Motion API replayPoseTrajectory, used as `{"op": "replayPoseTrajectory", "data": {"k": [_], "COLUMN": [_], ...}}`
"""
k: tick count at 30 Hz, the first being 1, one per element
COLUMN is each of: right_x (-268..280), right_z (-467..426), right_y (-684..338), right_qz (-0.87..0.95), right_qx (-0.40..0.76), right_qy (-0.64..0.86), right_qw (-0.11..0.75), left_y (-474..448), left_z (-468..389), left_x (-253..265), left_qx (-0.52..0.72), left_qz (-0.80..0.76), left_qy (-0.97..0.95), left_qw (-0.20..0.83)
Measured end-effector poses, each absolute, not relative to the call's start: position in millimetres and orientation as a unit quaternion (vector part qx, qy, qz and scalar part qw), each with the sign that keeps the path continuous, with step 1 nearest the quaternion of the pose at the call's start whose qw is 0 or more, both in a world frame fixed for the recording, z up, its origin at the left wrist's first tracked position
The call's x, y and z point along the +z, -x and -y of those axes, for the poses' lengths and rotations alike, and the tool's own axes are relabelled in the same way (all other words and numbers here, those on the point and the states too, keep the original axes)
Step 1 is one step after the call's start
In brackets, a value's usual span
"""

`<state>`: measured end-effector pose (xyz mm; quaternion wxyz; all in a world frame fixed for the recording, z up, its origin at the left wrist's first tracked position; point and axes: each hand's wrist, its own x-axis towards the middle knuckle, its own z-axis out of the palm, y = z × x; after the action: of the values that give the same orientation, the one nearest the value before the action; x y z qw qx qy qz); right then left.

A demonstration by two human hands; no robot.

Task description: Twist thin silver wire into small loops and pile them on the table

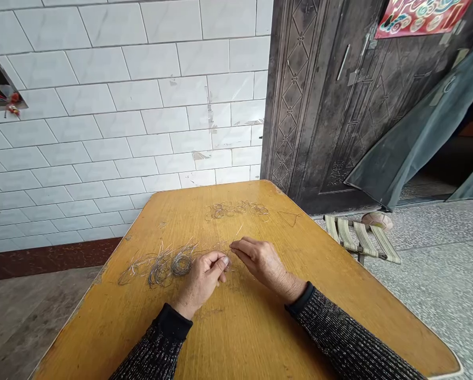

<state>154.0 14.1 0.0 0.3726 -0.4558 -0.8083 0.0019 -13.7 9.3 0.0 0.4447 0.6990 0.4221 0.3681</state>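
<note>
Two hands (199,279) (266,264), apparently on wire (240,229)

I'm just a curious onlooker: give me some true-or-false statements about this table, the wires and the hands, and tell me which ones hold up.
1. The person is wearing gloves. False: the left hand and the right hand are bare.
2. Tangled wire coils lie to the left of the left hand. True.
3. A triangle of wire lies nearer the person than the hands do. False: the wire triangle lies farther away, toward the right edge of the table.
4. Wire loops lie beyond the hands. True.
5. The wall is red brick. False: it is covered in pale tiles.
6. A stool with striped straps stands right of the table. True.
</note>
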Motion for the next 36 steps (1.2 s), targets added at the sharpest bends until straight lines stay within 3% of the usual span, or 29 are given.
{"op": "replayPoseTrajectory", "data": {"k": [6,12,19,25,32,36], "right_x": [0.2,0.8,1.4,5.3,8.6,12.7], "right_z": [-20.0,-17.4,-21.1,-24.3,-23.2,-16.9], "right_y": [-159.6,-149.4,-150.8,-160.3,-155.2,-150.3], "right_qz": [0.717,0.696,0.661,0.650,0.546,0.476], "right_qx": [0.102,0.243,0.203,0.175,0.433,0.509], "right_qy": [0.510,0.487,0.538,0.543,0.443,0.408], "right_qw": [0.464,0.467,0.482,0.503,0.564,0.589], "left_y": [11.7,11.6,-3.8,-23.2,-21.6,-17.8], "left_z": [-11.2,-11.2,-4.9,-16.2,-19.4,-15.7], "left_x": [0.2,0.1,6.6,-1.1,-1.9,1.0], "left_qx": [0.426,0.472,0.434,0.511,0.556,0.557], "left_qz": [-0.405,-0.384,-0.317,-0.335,-0.292,-0.272], "left_qy": [-0.604,-0.526,-0.529,-0.442,-0.397,-0.382], "left_qw": [0.539,0.595,0.657,0.657,0.669,0.685]}}
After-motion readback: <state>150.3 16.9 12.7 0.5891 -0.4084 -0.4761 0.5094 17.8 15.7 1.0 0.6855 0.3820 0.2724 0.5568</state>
